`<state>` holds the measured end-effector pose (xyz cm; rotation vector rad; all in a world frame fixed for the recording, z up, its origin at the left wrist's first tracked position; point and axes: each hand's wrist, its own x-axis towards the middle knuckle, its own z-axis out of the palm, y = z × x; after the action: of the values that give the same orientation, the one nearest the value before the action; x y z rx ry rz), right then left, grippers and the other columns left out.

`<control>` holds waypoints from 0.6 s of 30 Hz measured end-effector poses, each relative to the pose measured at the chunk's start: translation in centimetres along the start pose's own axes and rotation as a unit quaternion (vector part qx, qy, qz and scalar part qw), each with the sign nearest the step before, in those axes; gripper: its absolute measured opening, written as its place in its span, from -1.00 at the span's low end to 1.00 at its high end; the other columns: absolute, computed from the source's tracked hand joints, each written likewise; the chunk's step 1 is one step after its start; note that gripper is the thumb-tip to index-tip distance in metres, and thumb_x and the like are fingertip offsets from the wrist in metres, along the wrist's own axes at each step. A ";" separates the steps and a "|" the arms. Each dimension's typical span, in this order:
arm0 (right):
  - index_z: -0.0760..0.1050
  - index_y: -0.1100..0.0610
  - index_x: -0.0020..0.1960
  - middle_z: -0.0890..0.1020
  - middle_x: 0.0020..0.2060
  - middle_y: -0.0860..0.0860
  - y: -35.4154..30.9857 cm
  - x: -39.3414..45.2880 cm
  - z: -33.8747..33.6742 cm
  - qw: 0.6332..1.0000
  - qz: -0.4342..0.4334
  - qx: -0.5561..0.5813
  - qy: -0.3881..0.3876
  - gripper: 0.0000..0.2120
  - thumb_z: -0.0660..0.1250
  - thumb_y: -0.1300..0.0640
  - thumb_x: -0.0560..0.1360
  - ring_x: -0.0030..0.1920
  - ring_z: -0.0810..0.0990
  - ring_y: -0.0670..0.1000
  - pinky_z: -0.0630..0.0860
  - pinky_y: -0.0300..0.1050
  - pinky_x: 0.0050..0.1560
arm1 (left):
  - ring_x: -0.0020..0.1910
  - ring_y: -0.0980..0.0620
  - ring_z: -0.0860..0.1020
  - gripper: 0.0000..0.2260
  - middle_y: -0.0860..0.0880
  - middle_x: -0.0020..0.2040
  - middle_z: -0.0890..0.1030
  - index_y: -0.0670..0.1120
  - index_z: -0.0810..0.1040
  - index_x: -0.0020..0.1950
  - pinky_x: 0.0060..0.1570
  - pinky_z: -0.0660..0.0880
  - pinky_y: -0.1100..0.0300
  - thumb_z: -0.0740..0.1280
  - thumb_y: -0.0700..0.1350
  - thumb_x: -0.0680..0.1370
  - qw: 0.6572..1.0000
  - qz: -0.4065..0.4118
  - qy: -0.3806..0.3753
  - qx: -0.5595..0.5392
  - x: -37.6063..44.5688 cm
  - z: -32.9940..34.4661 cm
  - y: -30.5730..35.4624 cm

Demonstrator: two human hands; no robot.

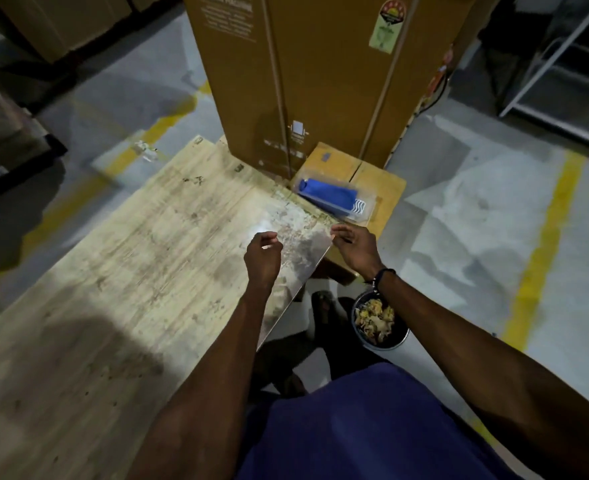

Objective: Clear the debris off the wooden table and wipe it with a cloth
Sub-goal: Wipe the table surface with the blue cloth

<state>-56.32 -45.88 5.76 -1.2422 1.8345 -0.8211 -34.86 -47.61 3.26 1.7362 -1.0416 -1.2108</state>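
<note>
The pale wooden table (119, 271) fills the left and middle, its top stained and dusted with fine debris near the far right corner (296, 220). My left hand (263, 256) hovers over that dusty patch, fingers curled and apart, holding nothing. My right hand (357, 249) hangs just past the table's right edge, fingers loosely bent and empty. A folded blue cloth in a clear packet (331, 195) lies on a small cardboard box (379, 181) beyond the corner. Below the right wrist, a dark bucket (377, 323) on the floor holds scraps of debris.
A tall cardboard carton (320, 74) stands at the table's far end. Grey concrete floor with yellow lines (542, 247) spreads to the right. A metal rack (563, 81) stands at the far right. More boxes are stacked at the upper left (61, 22).
</note>
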 end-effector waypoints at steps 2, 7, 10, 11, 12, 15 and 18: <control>0.65 0.28 0.25 0.72 0.17 0.21 0.2 2.0 -0.9 1.000 0.002 -0.002 0.013 -0.78 0.33 0.32 0.65 0.21 0.68 0.19 0.57 0.07 0.32 | -0.18 -0.03 0.64 -0.85 -0.03 0.00 0.70 -0.11 0.65 0.11 -0.04 0.62 -0.02 0.40 -0.25 0.56 1.000 0.000 -0.016 0.017 1.9 1.2 1.4; 0.64 0.29 0.24 0.72 0.15 0.21 1.5 8.5 -3.1 0.999 0.007 -0.007 0.032 -0.79 0.35 0.29 0.65 0.17 0.69 0.17 0.58 0.02 0.25 | -0.09 -0.06 0.65 -0.81 -0.07 0.05 0.70 -0.14 0.64 0.14 0.04 0.54 0.08 0.42 -0.25 0.54 0.994 0.031 -0.064 0.086 7.9 5.0 4.5; 0.69 0.29 0.15 0.72 0.18 0.19 3.1 13.1 -4.2 0.998 0.030 -0.032 0.039 -0.84 0.40 0.30 0.60 0.19 0.70 0.16 0.51 -0.26 0.18 | -0.03 -0.09 0.68 -0.82 -0.13 0.03 0.71 -0.18 0.64 0.14 0.04 0.51 0.16 0.45 -0.25 0.54 0.987 0.043 -0.091 0.127 12.0 8.0 6.0; 0.71 0.31 0.11 0.72 0.18 0.21 4.1 14.8 -4.2 0.998 0.029 -0.037 0.043 -0.86 0.42 0.32 0.58 0.19 0.70 0.18 0.46 -0.35 0.16 | 0.01 -0.11 0.69 -0.81 -0.15 0.02 0.72 -0.20 0.64 0.15 0.04 0.51 0.17 0.46 -0.23 0.54 0.984 0.042 -0.100 0.144 13.5 9.2 6.2; 0.72 0.32 0.09 0.71 0.19 0.23 4.9 16.0 -4.3 0.998 0.032 -0.047 0.037 -0.87 0.44 0.34 0.57 0.20 0.70 0.21 0.44 -0.39 0.14 | 0.04 -0.13 0.69 -0.79 -0.17 0.02 0.73 -0.21 0.63 0.15 0.06 0.52 0.15 0.49 -0.21 0.53 0.980 0.043 -0.108 0.162 14.7 10.2 6.4; 0.68 0.34 0.18 0.69 0.23 0.25 8.9 20.7 -3.8 0.995 0.079 -0.051 0.015 -0.79 0.46 0.28 0.58 0.24 0.68 0.28 0.51 -0.18 0.22 | 0.13 -0.21 0.68 -0.70 -0.24 0.06 0.71 -0.23 0.60 0.18 0.09 0.54 0.08 0.51 -0.13 0.51 0.968 0.028 -0.140 0.205 19.4 14.0 6.1; 0.62 0.40 0.26 0.64 0.26 0.36 12.4 23.7 -2.3 0.994 0.090 -0.053 0.013 -0.68 0.47 0.26 0.56 0.28 0.63 0.40 0.55 0.27 0.33 | 0.27 -0.20 0.61 -0.61 -0.22 0.28 0.63 -0.22 0.56 0.34 0.22 0.51 0.12 0.49 -0.14 0.55 0.953 0.008 -0.166 0.251 22.7 16.7 5.5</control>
<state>-69.59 -64.04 -8.88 -1.1153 1.9997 -0.6507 -47.01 -72.69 -3.68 1.9270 -1.6781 -1.3378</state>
